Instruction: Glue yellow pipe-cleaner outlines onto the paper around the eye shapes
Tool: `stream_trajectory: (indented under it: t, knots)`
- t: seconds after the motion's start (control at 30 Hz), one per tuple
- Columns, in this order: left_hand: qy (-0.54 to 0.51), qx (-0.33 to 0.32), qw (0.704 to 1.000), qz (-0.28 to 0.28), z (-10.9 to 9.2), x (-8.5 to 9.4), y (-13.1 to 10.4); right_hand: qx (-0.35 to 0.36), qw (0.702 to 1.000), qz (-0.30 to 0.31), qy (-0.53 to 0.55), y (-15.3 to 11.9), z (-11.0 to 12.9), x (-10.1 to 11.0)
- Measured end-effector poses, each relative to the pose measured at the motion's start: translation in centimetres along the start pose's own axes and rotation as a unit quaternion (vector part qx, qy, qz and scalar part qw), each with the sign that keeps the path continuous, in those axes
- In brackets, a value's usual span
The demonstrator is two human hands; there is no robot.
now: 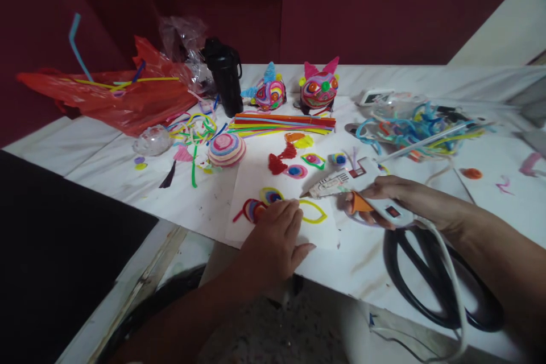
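A white hot glue gun [362,182] with an orange trigger is held in my right hand [384,199], its nozzle pointing left over a white paper sheet [294,236]. My left hand [277,233] rests on that sheet, fingers together near the nozzle; what they press, if anything, is hidden. Just right of those fingers lies a yellow eye-shaped outline [318,220]. A red and blue coiled piece [252,210] and a yellow and blue one [271,194] lie at their left. More coiled eye shapes [296,171] and a dark red piece [277,164] lie farther back.
Behind the sheet are a bundle of colored strips [281,123], a striped dome [227,149], two decorated heads [319,90] and a black bottle [224,77]. A red plastic bag [140,99] stands left, tangled strips [422,131] right. Black handles [426,284] and a white cord [452,273] lie near my right arm.
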State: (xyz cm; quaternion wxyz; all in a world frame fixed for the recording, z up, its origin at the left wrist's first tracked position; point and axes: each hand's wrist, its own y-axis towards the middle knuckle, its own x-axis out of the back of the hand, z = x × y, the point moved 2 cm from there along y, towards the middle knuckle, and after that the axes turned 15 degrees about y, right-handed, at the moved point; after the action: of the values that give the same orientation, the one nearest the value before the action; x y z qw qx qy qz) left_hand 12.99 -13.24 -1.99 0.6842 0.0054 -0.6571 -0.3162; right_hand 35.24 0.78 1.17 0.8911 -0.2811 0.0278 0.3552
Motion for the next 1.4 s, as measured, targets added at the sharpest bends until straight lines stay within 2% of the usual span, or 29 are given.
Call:
stream_trajectory:
  t: [0.17, 0.47, 0.63, 0.8, 1.1, 1.4]
  knots:
    - [-0.002, 0.005, 1.0, -0.002, 0.0, -0.1, 0.0, 0.003, 1.0, 0.004, -0.016, 0.1, -0.1, 0.5]
    - [0.005, 0.001, 1.0, 0.0, 0.0, 0.0, 0.1, -0.016, 0.999, -0.035, 0.019, -0.4, -0.3, 0.8]
    - [0.006, 0.005, 1.0, -0.001, 0.0, -0.1, 0.1, -0.016, 1.0, 0.001, 0.007, -0.2, -0.4, 0.9]
    - [0.008, 0.006, 1.0, 0.001, 0.0, -0.2, 0.0, -0.018, 0.999, -0.019, 0.024, 0.0, -0.6, 1.2]
    - [0.01, 0.008, 1.0, 0.005, -0.1, -0.2, 0.0, -0.006, 1.0, 0.014, 0.002, 0.2, -0.4, 0.8]
    - [0.006, 0.01, 1.0, 0.008, -0.1, -0.1, 0.2, -0.005, 1.0, 0.016, 0.013, 0.3, -0.5, 0.7]
